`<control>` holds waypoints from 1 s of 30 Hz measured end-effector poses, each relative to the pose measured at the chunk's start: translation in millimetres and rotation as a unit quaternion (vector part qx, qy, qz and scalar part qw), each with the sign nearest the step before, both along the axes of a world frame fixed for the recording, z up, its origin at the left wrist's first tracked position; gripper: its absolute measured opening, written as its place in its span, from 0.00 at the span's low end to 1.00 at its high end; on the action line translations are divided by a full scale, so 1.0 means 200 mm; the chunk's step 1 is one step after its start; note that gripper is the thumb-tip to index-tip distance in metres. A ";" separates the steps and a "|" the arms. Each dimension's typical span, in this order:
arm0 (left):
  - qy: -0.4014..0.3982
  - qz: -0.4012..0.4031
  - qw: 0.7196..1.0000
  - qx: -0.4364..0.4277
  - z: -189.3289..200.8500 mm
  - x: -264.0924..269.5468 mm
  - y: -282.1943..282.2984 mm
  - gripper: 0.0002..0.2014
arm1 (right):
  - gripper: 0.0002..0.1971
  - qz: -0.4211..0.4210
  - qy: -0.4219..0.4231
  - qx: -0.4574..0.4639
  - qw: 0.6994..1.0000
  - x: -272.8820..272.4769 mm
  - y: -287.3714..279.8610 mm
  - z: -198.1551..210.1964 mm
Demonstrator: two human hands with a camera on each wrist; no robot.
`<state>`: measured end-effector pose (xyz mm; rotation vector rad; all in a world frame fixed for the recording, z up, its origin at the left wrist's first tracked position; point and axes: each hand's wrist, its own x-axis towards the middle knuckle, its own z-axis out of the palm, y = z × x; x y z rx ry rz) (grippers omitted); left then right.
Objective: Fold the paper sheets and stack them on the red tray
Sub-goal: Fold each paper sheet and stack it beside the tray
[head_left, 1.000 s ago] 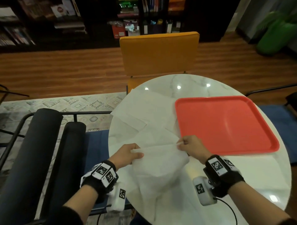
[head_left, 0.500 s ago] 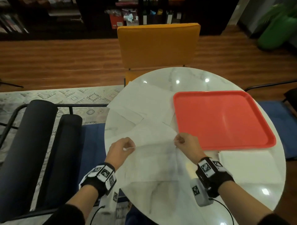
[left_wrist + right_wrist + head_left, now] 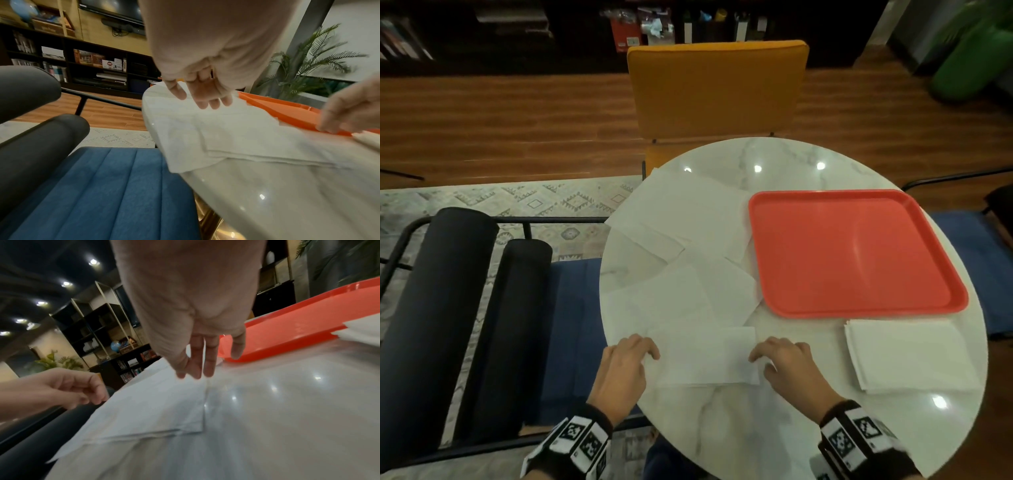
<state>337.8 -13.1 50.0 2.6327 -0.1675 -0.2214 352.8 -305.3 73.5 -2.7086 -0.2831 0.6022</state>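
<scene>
Round table point(image 3: 808, 428): glossy white marble-look top, grey veining, lamp reflections.

Red tray point(image 3: 852, 253): smooth plastic, rectangular with rounded corners and a raised rim, set on the far right part of the table; nothing is seen lying in it.

Folded paper sheet point(image 3: 705, 358): thin, soft, slightly crinkled white rectangle, laid flat on the table at its near edge, left of the tray's near corner. Layered edges are shown in the left wrist view point(image 3: 257, 155).

Loose paper sheets point(image 3: 688, 240): unfolded, overlapping, spread over the table left of the tray (one corner overhangs the table edge).

Folded stack point(image 3: 907, 356): squared white pile on the table, just nearer than the tray's near rim.

Left hand point(image 3: 625, 366): fingers gently bent and slightly spread, tips set on the folded sheet's left edge; nothing is gripped.

Right hand point(image 3: 787, 363): fingers extended downward, close together, tips pressed on the sheet's right edge point(image 3: 195, 368).
</scene>
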 end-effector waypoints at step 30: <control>0.063 -0.056 0.982 0.172 -0.28 0.03 -0.22 0.41 | 0.16 -0.103 -0.086 -0.098 0.986 0.04 0.19 -0.15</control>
